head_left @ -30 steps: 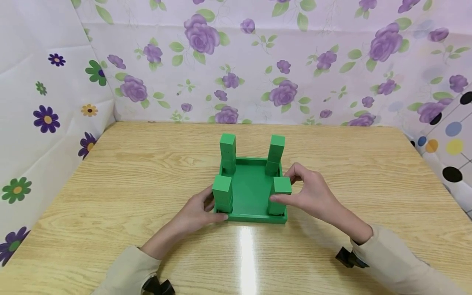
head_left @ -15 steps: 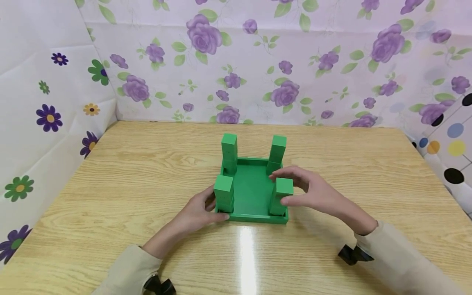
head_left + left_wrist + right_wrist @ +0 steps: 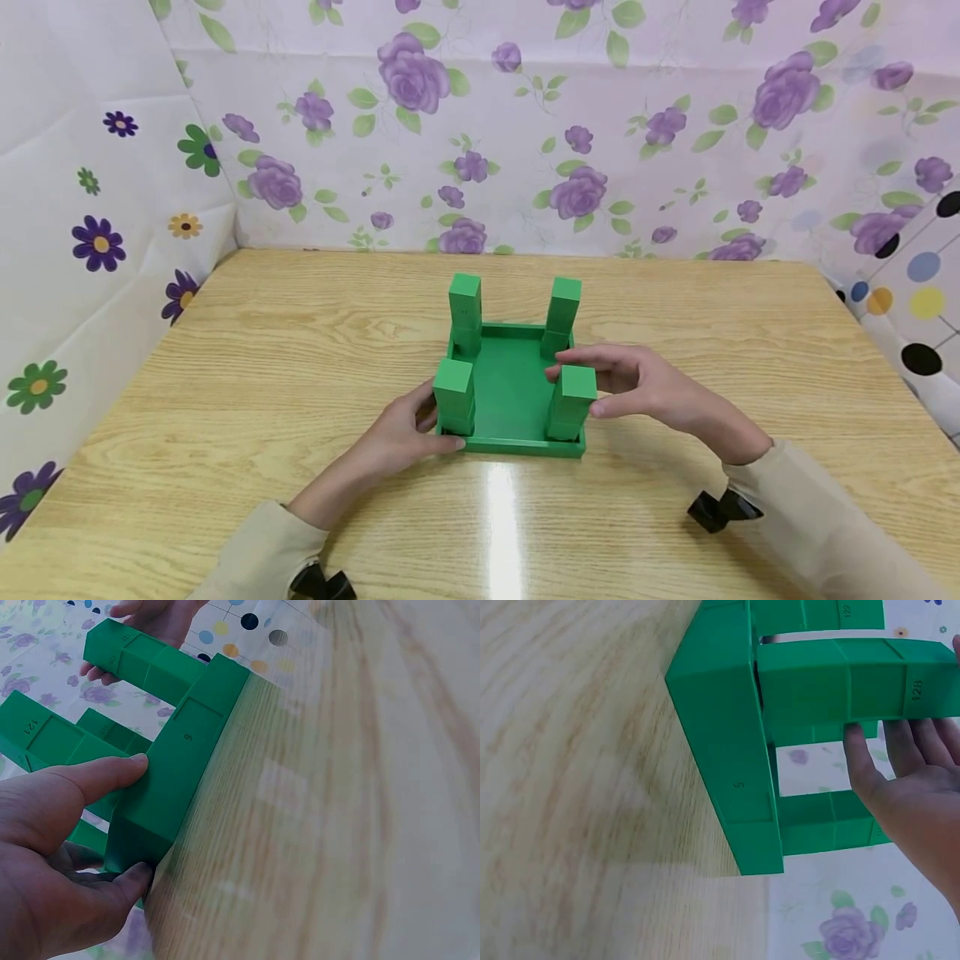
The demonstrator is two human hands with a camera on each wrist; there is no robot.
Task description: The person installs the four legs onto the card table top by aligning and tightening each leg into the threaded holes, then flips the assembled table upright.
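Observation:
A square green tray [image 3: 522,447] with low walls lies on the table. At each corner rises a column of stacked green blocks: near left [image 3: 453,404], near right [image 3: 570,408], far left column [image 3: 466,308], far right column [image 3: 562,310]. My left hand [image 3: 397,429] grips the tray's near left corner, thumb on the front wall; the left wrist view shows fingertips [image 3: 133,879] under the corner. Beside the near right column is my right hand [image 3: 663,392], fingers loosely bent behind it. In the right wrist view the thumb tip lies at the column marked 128 [image 3: 877,682]; contact is unclear.
The wooden table [image 3: 300,333] extends around the tray. A floral cloth [image 3: 510,125] hangs behind its far edge, with patterned cloths at both sides. Black straps with blocks [image 3: 723,510] sit at the wrists.
My right hand has loosened from the near right column and drawn back slightly to the right, its thumb leaving the column's front. My left hand and the tray stay in place.

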